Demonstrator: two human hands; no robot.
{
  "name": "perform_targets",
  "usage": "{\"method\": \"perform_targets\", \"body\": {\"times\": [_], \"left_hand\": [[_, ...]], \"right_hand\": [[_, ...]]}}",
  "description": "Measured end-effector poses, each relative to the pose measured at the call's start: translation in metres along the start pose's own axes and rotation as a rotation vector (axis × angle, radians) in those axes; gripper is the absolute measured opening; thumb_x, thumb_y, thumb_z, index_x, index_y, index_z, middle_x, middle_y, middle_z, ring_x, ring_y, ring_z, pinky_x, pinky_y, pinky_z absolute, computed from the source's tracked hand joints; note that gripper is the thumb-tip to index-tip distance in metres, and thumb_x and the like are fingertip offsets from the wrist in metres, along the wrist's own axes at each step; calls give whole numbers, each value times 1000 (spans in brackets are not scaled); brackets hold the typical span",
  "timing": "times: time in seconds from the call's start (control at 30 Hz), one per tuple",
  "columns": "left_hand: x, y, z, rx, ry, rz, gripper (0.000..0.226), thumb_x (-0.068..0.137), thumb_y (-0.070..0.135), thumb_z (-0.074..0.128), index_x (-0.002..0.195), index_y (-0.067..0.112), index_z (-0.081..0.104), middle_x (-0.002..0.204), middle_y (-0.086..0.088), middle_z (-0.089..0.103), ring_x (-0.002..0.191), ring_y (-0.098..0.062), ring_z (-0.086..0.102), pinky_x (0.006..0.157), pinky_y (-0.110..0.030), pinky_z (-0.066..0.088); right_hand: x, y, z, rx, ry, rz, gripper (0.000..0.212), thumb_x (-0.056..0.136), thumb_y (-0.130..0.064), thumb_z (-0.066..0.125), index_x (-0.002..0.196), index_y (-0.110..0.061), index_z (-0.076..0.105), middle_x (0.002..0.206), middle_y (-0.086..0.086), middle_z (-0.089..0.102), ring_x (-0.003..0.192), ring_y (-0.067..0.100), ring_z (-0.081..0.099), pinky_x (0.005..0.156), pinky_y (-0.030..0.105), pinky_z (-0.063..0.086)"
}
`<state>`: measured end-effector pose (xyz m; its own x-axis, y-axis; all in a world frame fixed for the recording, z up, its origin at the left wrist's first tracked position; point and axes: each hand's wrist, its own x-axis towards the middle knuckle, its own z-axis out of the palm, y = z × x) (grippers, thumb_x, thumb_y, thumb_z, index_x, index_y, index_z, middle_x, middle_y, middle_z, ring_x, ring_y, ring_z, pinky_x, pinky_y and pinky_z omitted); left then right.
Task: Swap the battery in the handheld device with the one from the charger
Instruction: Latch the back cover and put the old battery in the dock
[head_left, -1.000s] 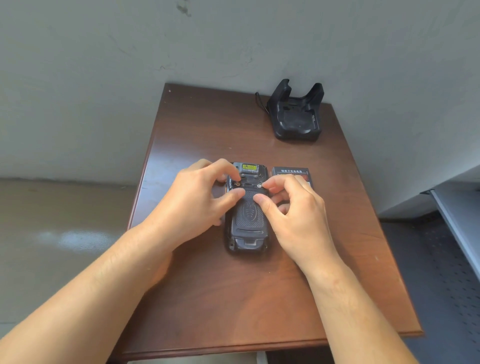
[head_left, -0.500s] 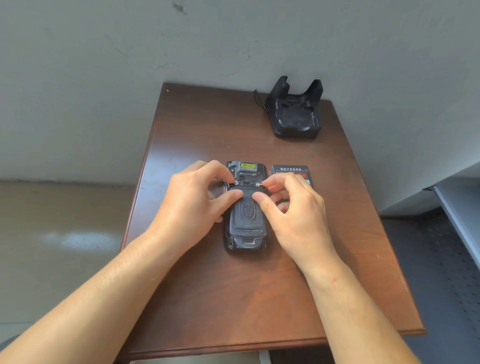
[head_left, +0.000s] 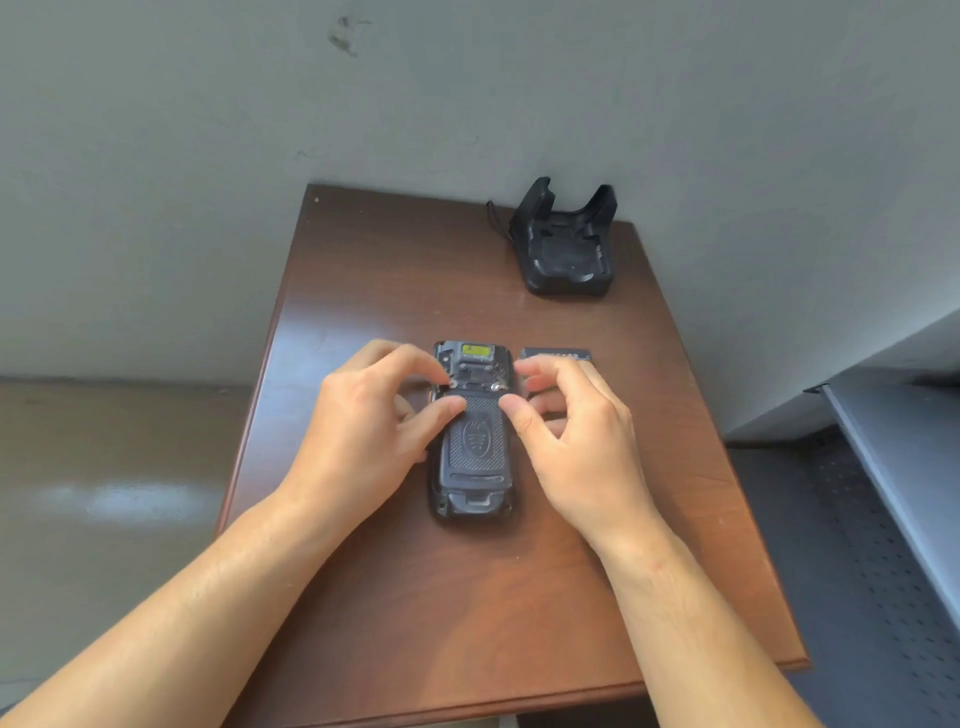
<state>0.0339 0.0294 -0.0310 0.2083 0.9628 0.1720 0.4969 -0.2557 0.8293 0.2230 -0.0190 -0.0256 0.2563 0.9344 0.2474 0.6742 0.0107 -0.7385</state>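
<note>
Handheld device face-down, long axis front-back, scanner end toward wall.

A brown wooden desk stands with its far edge against a plain grey wall. Left of the desk the floor is smooth and brownish, with a pale shiny patch on it. Right of the desk there is a dark metal shelf with a slanted grey edge, and below it a dark sheet full of small holes.
</note>
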Motion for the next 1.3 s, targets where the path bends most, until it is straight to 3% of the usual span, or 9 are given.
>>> {"method": "perform_targets", "body": {"times": [0.17,0.3,0.43,0.7,0.83,0.93,1.1,1.23,1.3], "left_hand": [[1,-1,0,-129,4,-72,18,92,23,69,108,21,62,90,-6,65,57,-10,69,45,-19,56],[1,1,0,-126,29,-81,12,96,22,63,107,22,60,105,-3,67,50,-8,67,39,-19,52],[0,3,-2,-149,61,-117,9,98,25,59,103,31,57,96,9,67,47,-12,66,37,-33,55],[3,5,0,-103,10,-156,35,88,2,48,110,28,56,99,4,71,70,-14,70,64,-41,60],[2,5,-1,-96,3,-151,48,80,-4,46,109,34,52,98,5,69,83,-10,72,74,-39,62],[2,4,-1,-121,5,-156,51,79,-4,46,109,37,51,96,9,68,89,-8,72,73,-39,63],[3,4,-3,-162,7,-169,51,78,-5,45,108,36,52,95,9,68,79,-10,74,71,-39,62],[3,6,-5,-160,4,-175,52,78,-5,46,108,37,52,95,11,68,69,-9,73,70,-38,61],[3,7,-6,-144,0,-174,52,78,-5,47,109,36,52,95,11,68,66,-7,72,70,-35,60]], "right_hand": [[54,6,-53,-557,-322,-115,67,92,-39,69,152,-25,44,142,-7,44,132,17,40,110,38,42],[84,-6,-67,-808,-641,-238,78,88,-48,72,155,-27,39,150,-11,38,140,18,34,112,45,41],[93,-14,-57,-889,-750,-294,74,87,-46,73,152,-31,41,145,-9,45,134,19,42,107,43,44],[106,-11,-56,-873,-770,-363,55,83,-34,67,135,-33,50,129,-9,51,120,18,51,96,39,46],[135,-13,-63,-607,-616,-317,52,71,-32,69,122,-33,56,114,-11,55,106,14,58,92,39,53],[167,-13,-68,-480,-468,-319,48,75,-21,77,120,-26,61,112,-4,62,104,14,61,93,27,51],[204,-6,-67,-463,-411,-259,49,78,-16,80,123,-21,62,115,-4,68,108,11,64,85,2,40],[211,3,-61,-538,-488,-257,50,79,-13,79,124,-19,60,117,-2,67,110,14,64,86,2,41],[212,5,-61,-558,-490,-265,49,79,-13,78,125,-19,60,118,0,66,109,17,64,90,14,46]]}}
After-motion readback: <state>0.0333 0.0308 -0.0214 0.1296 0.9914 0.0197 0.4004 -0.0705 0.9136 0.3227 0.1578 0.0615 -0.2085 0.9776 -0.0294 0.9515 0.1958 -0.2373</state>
